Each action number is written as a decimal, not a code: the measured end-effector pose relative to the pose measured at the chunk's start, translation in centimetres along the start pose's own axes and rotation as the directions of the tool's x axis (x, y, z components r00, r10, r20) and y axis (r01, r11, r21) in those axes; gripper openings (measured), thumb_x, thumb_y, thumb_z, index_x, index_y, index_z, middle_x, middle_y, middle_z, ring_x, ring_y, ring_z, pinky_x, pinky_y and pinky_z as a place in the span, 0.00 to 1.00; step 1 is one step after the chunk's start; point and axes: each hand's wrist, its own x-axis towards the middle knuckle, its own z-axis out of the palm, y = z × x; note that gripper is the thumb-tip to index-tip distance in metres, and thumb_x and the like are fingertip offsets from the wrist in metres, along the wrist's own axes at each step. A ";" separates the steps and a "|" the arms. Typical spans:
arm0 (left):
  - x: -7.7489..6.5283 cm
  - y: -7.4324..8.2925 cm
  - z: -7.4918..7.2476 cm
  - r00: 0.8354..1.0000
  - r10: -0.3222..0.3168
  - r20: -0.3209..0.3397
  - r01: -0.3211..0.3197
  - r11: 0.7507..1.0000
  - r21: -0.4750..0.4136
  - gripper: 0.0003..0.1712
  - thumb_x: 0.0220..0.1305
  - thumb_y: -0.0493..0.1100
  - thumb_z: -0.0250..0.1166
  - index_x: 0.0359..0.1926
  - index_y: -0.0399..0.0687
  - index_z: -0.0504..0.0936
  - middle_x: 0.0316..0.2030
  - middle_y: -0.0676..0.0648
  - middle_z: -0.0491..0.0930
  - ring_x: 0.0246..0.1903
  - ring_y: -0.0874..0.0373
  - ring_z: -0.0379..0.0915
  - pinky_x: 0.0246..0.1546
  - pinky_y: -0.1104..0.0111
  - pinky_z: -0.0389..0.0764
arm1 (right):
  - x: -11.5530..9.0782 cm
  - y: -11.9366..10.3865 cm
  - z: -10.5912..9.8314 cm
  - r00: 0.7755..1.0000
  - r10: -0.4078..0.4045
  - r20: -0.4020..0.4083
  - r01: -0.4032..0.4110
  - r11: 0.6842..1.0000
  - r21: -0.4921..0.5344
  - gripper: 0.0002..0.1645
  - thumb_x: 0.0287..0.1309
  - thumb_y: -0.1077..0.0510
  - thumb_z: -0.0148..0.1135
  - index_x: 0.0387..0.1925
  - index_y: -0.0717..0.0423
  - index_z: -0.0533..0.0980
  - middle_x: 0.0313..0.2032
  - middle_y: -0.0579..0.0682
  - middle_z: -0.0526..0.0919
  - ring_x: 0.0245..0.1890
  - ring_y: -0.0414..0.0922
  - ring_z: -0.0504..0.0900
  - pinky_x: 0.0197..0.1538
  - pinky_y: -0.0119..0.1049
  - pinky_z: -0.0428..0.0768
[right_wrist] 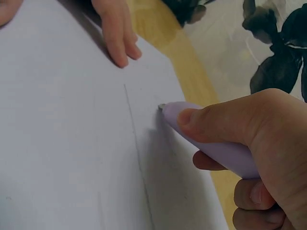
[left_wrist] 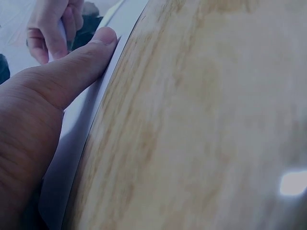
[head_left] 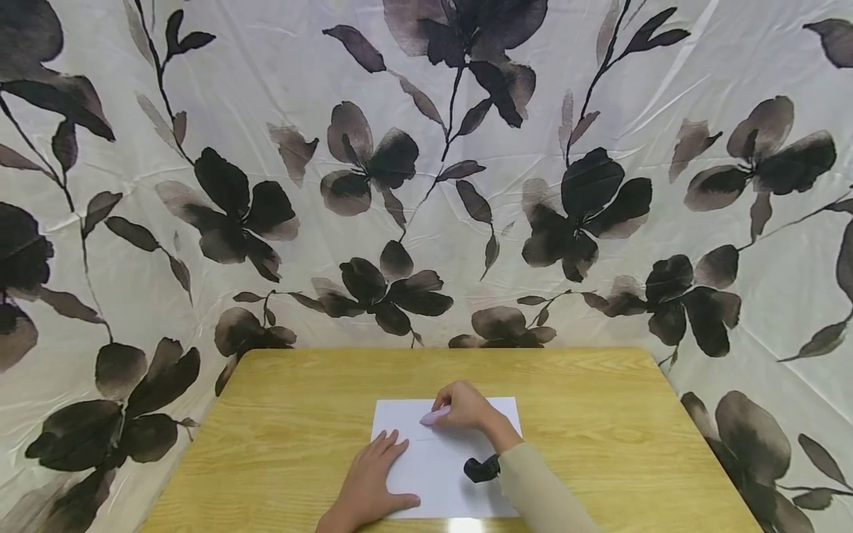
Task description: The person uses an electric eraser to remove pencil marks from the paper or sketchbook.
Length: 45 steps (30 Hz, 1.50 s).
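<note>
"What does the right hand (head_left: 466,409) hold?"

"A purple tool (right_wrist: 230,155), gripped in curled fingers, thumb near its tip, over the paper (head_left: 436,474); I can't tell whether the tip touches."

"And the left hand (head_left: 369,477)?"

"Fingers straight, thumb spread wide, resting on the paper's left side. A thin line (right_wrist: 136,149) shows near the tool's tip."

Room lies on the tabletop (head_left: 440,374) beyond the paper (head_left: 440,466), whose left edge the left hand (head_left: 372,480) blocks
</note>
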 end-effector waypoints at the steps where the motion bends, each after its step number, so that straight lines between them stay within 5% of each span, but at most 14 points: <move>1: 0.0 0.0 0.0 1.000 0.001 0.001 -0.001 1.000 -0.002 0.58 0.42 0.82 0.61 0.67 0.50 0.71 0.69 0.43 0.64 0.69 0.41 0.52 0.63 0.41 0.57 | 0.0 0.0 -0.1 1.000 0.007 0.000 -0.007 1.000 -0.008 0.07 0.43 0.53 0.77 0.26 0.44 0.85 0.24 0.34 0.80 0.27 0.35 0.75 0.32 0.31 0.75; 28: -0.1 0.0 0.3 0.999 0.018 -0.028 -0.018 1.000 0.001 0.58 0.42 0.82 0.61 0.66 0.49 0.72 0.68 0.42 0.65 0.68 0.40 0.54 0.61 0.40 0.59 | -0.5 0.1 -0.7 1.000 0.024 -0.008 -0.024 0.999 -0.034 0.08 0.41 0.56 0.77 0.27 0.47 0.85 0.23 0.36 0.79 0.25 0.36 0.72 0.29 0.31 0.73; 45: 0.1 -0.2 0.3 0.995 0.063 -0.077 -0.062 0.998 0.014 0.57 0.42 0.81 0.62 0.65 0.47 0.73 0.66 0.40 0.67 0.67 0.39 0.56 0.60 0.39 0.61 | -2.1 1.3 -2.9 1.000 0.008 -0.020 -0.009 0.999 -0.052 0.07 0.43 0.57 0.78 0.25 0.49 0.84 0.23 0.39 0.78 0.25 0.37 0.71 0.30 0.33 0.73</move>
